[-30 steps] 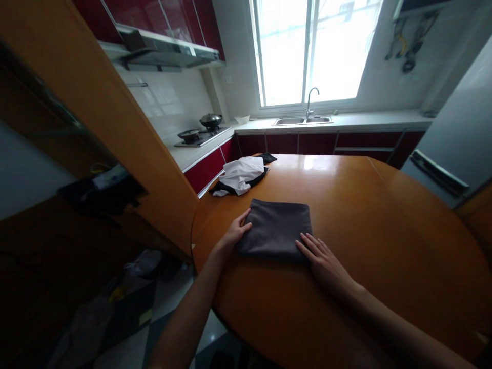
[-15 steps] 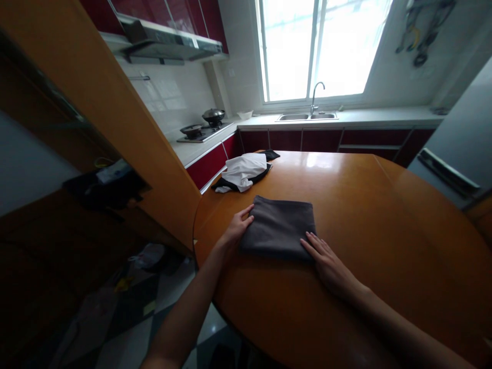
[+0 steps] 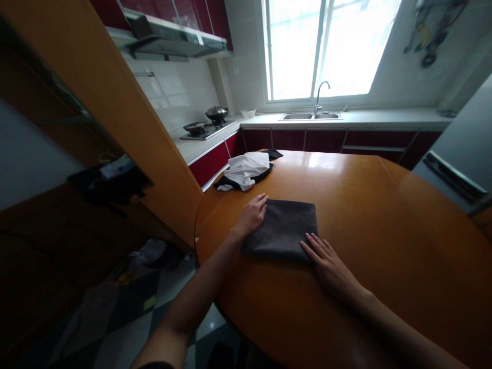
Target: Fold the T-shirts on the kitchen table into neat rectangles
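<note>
A folded dark grey piece of cloth (image 3: 284, 230) lies flat on the wooden table (image 3: 365, 215), forming a rough square. My left hand (image 3: 253, 214) rests over its far left corner and left edge, fingers stretched forward and partly covering that corner. On the near right part of the cloth, my right hand (image 3: 332, 264) lies with its fingers extended and slightly apart, fingertips touching the fabric. Neither hand lifts the cloth. Beyond it, a loose heap of white and black clothes (image 3: 248, 169) sits at the table's far left edge.
A counter (image 3: 261, 120) with a sink (image 3: 311, 117) and tap runs below the window. Two pans, one a lidded wok (image 3: 216, 114), stand on the stove at the left. A wooden partition (image 3: 154, 154) rises beside the table's left; a fridge (image 3: 461, 138) stands right.
My left hand has slid forward and to the right, from the cloth's left edge onto its far left corner. My right hand stays in place on the cloth.
</note>
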`<state>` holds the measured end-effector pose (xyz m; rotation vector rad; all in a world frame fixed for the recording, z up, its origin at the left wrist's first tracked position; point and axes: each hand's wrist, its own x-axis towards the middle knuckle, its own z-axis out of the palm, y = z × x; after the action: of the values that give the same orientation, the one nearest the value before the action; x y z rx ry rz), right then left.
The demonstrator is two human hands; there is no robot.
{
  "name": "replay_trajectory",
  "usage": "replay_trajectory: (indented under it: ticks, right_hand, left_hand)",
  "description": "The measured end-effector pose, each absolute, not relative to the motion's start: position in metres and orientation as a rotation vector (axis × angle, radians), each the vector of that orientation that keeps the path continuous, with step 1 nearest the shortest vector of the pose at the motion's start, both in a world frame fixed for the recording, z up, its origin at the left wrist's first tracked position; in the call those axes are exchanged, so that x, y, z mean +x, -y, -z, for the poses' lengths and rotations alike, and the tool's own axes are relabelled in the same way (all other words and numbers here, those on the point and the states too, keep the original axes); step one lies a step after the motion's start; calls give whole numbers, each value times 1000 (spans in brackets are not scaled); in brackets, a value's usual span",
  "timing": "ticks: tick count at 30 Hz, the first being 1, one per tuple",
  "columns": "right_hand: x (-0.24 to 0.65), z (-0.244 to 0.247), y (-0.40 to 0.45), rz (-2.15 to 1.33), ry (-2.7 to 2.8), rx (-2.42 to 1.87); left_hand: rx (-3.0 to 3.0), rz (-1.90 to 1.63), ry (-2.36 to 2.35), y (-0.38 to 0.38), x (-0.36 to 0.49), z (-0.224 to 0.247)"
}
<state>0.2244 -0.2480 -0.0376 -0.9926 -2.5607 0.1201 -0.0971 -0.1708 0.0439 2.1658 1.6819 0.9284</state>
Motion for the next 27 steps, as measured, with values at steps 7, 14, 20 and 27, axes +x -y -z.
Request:
replay_trajectory:
  ticks: [7, 14, 20, 27]
  right_hand:
    - [224, 26, 253, -138, 2619, -907]
    - [208, -5, 217, -309, 2345, -1116]
    - [157, -10, 134, -262, 2168, -1514]
    - [157, 10, 122, -367, 2194, -1605]
  left_hand:
    - [2144, -676, -1731, 155, -103, -4]
    - [2124, -706, -1707, 154, -109, 1]
    - [2148, -698, -1673, 148, -114, 7]
    - [2077, -806, -1587, 140, -121, 14]
